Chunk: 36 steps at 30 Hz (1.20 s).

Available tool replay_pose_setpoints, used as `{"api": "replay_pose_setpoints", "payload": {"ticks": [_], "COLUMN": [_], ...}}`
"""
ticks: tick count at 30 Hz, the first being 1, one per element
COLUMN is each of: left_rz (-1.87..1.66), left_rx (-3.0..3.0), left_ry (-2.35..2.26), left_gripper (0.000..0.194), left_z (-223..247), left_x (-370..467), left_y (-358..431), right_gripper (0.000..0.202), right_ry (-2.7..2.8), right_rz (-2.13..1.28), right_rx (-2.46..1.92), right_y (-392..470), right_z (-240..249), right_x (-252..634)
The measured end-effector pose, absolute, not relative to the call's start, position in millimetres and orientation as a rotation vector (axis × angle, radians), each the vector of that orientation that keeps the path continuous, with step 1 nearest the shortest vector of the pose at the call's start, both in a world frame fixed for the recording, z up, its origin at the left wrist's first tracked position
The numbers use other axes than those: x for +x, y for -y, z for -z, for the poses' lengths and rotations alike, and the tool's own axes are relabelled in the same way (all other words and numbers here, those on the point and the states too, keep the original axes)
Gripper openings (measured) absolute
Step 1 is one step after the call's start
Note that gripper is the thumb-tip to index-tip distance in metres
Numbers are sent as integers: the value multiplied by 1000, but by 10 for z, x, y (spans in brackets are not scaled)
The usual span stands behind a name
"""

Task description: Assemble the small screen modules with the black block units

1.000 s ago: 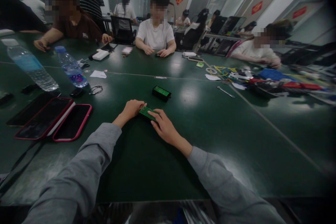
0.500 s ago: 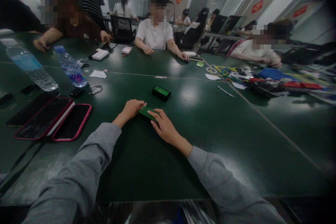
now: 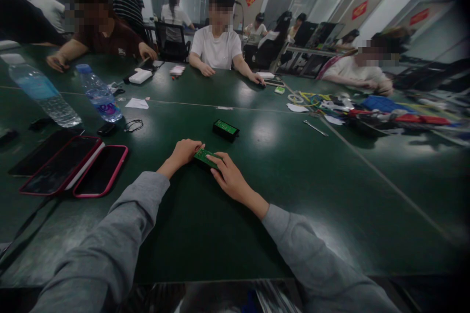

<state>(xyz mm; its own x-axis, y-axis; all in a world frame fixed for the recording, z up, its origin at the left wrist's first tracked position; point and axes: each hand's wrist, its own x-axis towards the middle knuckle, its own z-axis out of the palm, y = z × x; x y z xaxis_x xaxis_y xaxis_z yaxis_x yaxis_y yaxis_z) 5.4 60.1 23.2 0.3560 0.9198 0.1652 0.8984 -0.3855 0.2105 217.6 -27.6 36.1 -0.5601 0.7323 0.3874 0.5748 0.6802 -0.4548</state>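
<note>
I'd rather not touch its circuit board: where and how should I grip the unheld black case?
Best pinch the black case by its long side walls, right hand from above: it lies flat, green board facing up, sides seemingly free.

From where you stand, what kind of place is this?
Probably a shared electronics workroom or training room: a green circuit board under the hands, a second board in a black case, a pile of cables, and other people seated at the long green table.
</note>
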Motion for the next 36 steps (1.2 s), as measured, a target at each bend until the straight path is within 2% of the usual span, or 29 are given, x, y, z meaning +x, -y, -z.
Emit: {"api": "replay_pose_setpoints", "payload": {"ticks": [36], "left_rz": [-374], "left_rx": [2547], "left_ry": [-1698], "left_gripper": [51], "left_z": [-214], "left_x": [51], "left_y": [-614], "right_gripper": [42], "right_ry": [2340], "right_rz": [-359], "right_rx": [-993], "right_y": [259], "right_z": [-331], "right_x": [2172]}}
